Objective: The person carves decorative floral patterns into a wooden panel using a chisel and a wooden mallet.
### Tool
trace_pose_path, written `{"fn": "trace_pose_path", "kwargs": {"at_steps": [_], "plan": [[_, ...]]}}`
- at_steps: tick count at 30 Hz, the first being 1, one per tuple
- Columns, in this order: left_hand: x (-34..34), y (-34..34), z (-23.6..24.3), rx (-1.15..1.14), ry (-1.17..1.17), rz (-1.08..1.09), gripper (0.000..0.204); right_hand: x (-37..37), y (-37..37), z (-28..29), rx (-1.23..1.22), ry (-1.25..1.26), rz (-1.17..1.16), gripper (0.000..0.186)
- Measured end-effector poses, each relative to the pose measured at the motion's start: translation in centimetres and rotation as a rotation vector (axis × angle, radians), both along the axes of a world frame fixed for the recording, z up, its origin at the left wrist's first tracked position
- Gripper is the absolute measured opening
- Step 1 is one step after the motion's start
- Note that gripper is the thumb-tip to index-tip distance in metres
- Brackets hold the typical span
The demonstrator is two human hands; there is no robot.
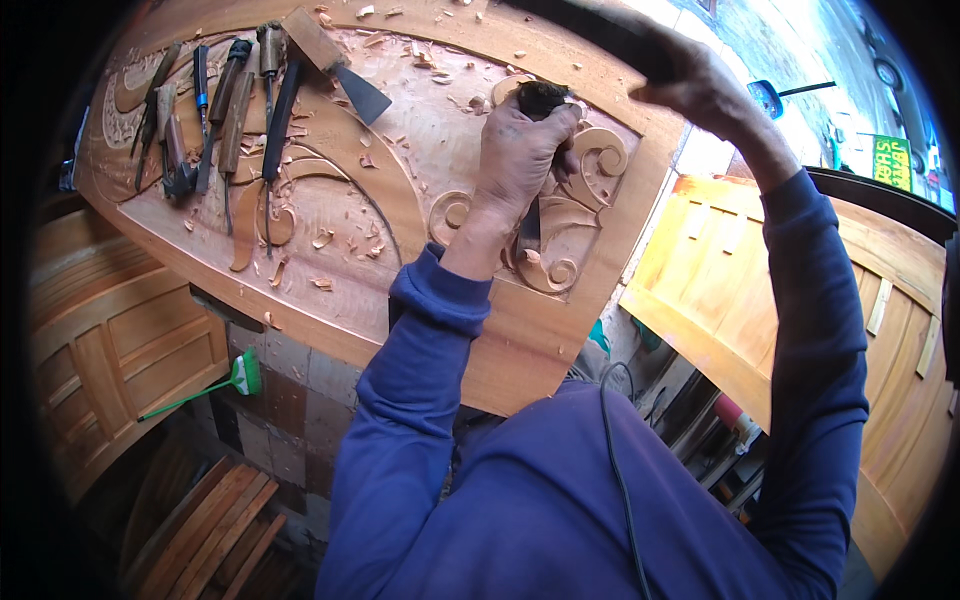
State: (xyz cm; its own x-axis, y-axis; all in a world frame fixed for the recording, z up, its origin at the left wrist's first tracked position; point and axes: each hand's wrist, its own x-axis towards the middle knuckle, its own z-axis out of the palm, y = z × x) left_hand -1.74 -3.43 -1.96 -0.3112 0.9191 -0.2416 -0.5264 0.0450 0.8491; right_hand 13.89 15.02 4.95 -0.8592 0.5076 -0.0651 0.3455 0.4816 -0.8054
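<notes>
A pale wooden panel with carved scrolls lies before me. My left hand is closed round a wood chisel, whose dark, worn handle top sticks out above the fist. Its flat blade points down at the scroll carving near the panel's right end. Raised above and to the right, my right hand grips a dark, club-like mallet. The mallet is apart from the chisel, and its far end runs out of view at the top.
Several chisels and gouges lie on the panel's left part, beside a broad scraper blade. Wood shavings are scattered around. A panelled door lies to the right. A green brush and stacked boards are below left.
</notes>
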Motion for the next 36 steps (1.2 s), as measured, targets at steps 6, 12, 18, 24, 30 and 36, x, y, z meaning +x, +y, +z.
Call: {"fn": "trace_pose_path", "kwargs": {"at_steps": [6,12,18,24,30,36], "plan": [[-0.1,-0.9,0.0,-0.007,0.009,0.018,0.014,-1.1,-2.7,-0.1,0.340,-0.110,0.228,0.072],[0.5,-0.8,0.7,0.012,0.018,0.050,0.015,-1.5,-0.2,0.4,0.053,0.047,-0.208,0.065],[0.1,-1.6,0.6,-0.073,0.101,0.025,0.015,-2.1,-0.9,0.3,0.292,-0.075,0.329,0.076],[0.1,-1.3,0.8,0.009,0.032,0.068,0.013,-3.8,-2.0,1.8,0.023,0.017,-0.404,0.095],[-0.8,-2.8,0.9,0.030,-0.063,0.256,0.021,-1.0,-5.9,0.2,0.006,0.044,-0.225,0.081],[-0.4,-8.1,2.8,0.171,0.076,0.748,0.026,4.3,-10.9,0.0,-0.185,0.201,-0.536,0.086]]}}
